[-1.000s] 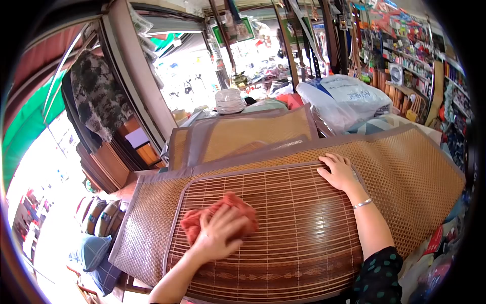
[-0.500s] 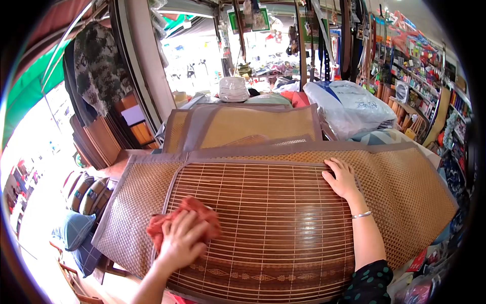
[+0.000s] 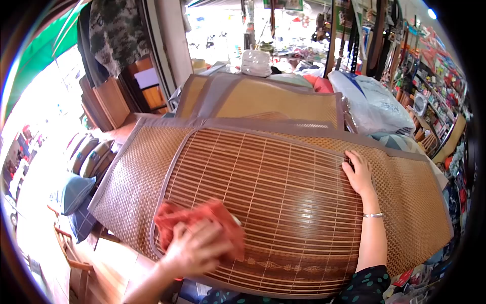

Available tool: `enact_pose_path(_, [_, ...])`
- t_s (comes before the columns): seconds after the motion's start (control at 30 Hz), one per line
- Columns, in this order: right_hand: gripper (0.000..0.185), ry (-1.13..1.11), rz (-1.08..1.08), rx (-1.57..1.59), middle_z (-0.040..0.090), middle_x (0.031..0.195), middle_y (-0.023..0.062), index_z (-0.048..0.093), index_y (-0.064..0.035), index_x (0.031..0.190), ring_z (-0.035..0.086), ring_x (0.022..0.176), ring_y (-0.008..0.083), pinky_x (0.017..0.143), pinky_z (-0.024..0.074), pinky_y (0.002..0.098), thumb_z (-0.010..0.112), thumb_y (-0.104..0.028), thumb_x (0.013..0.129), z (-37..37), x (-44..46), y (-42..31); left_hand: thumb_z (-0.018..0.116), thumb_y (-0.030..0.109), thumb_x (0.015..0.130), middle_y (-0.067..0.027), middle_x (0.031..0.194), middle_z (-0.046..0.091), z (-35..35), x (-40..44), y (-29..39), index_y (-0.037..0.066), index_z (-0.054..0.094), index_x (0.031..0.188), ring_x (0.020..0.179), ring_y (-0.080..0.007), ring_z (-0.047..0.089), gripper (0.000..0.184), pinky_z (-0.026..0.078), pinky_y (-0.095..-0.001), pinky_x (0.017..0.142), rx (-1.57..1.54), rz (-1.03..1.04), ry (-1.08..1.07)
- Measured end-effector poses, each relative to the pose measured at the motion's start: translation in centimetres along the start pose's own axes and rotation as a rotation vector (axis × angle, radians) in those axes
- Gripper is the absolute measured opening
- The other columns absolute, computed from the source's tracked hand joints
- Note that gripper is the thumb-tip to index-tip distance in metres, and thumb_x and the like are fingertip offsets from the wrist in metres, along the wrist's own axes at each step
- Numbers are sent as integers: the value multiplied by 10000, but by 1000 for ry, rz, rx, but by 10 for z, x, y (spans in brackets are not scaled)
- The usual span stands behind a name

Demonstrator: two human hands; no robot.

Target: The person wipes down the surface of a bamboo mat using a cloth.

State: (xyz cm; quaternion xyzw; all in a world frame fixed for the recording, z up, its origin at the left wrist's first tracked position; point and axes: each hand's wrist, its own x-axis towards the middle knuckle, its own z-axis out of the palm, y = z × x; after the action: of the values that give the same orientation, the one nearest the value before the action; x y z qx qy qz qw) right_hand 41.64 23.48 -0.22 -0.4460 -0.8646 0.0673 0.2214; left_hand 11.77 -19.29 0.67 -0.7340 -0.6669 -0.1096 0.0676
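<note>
A crumpled red cloth [image 3: 169,218] lies on the lower left part of a brown slatted bamboo mat [image 3: 268,202]. My left hand [image 3: 195,248] presses down on the cloth and grips it, its fingers a little blurred. At the mat's upper right edge my right hand [image 3: 359,175] rests with its fingers spread and holds nothing; there is a silver bangle on that wrist. Beneath the bamboo mat is a larger tan woven mat [image 3: 131,177] with a grey border. A patterned strip runs along the near edge of the bamboo mat.
Behind lies another grey-bordered mat [image 3: 273,96], with a plastic-wrapped package [image 3: 372,104] at its right. Cushions [image 3: 76,192] and a wooden chair [image 3: 68,248] stand at the left. Crowded shelves [image 3: 440,101] line the right side, and belts hang overhead.
The view has tilted down and turned. My left hand has slid the red cloth nearer to the patterned strip at the mat's near edge. My right hand keeps its place on the mat.
</note>
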Motion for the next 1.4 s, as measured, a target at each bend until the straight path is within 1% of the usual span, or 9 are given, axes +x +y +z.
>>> enact_pose_path(0.17, [512,-9,-17,-1,450,1467,133,527,-135,1377,354,1391,318,1158,186,499,496,-450,975,-2,-1,-1,719,338,731,-154,1451,422,0,-3,-41,320,606,1282,1366,-385,356,564,273,-656,997,-36,-336,131])
enact_pose_path(0.27, [511,-5,-2,-9,448,1469,134,524,-133,1379,354,1389,319,1162,177,487,493,-449,979,-4,-1,-4,701,380,791,-155,1512,356,-6,14,0,334,551,1355,1380,-377,344,585,314,-658,963,-66,-68,-54])
enact_pose_path(0.37, [510,-1,-16,-8,446,1472,133,524,-132,1378,351,1392,320,1162,177,491,491,-448,980,-1,0,-1,679,433,828,-68,1531,395,9,22,42,368,502,1405,1388,-222,383,608,383,-571,928,-160,251,-11])
enact_pose_path(0.5, [510,2,7,2,444,1474,132,523,-128,1377,348,1394,321,1161,177,495,491,-446,979,-1,-2,-2,682,452,823,-77,1530,374,12,32,27,351,484,1413,1387,-241,381,630,374,-623,974,-158,281,26])
enact_pose_path(0.57, [512,3,8,14,445,1472,136,522,-125,1376,343,1398,322,1162,175,498,489,-447,980,-1,-4,-2,693,416,805,-107,1500,372,-7,44,4,346,489,1387,1402,-324,341,620,336,-687,996,-66,36,-116])
enact_pose_path(0.7, [516,-6,17,-3,445,1470,136,518,-122,1378,336,1403,321,1164,170,499,487,-449,981,-3,-4,-2,643,317,808,-180,1498,385,-3,51,-58,233,527,1382,1386,-356,349,592,249,-591,1055,9,-283,125])
enact_pose_path(1.07, [514,-9,24,-22,442,1473,136,516,-121,1380,337,1400,322,1167,167,497,472,-448,986,-3,-5,-6,647,431,844,-91,1559,352,11,69,38,292,494,1405,1425,-244,343,598,347,-562,1014,-183,393,-48])
enact_pose_path(1.23, [513,-16,28,-10,442,1472,138,515,-122,1383,337,1400,324,1169,165,491,473,-445,986,-6,-4,-5,673,339,793,-150,1513,374,-3,86,-34,301,533,1380,1405,-346,334,605,293,-600,1025,-56,-59,31])
enact_pose_path(1.4, [513,-24,34,-17,443,1473,133,513,-120,1384,335,1401,322,1171,163,487,475,-442,985,-7,-3,-8,640,370,819,-168,1493,380,3,84,-39,247,506,1396,1390,-357,335,605,270,-646,1020,25,-102,77])
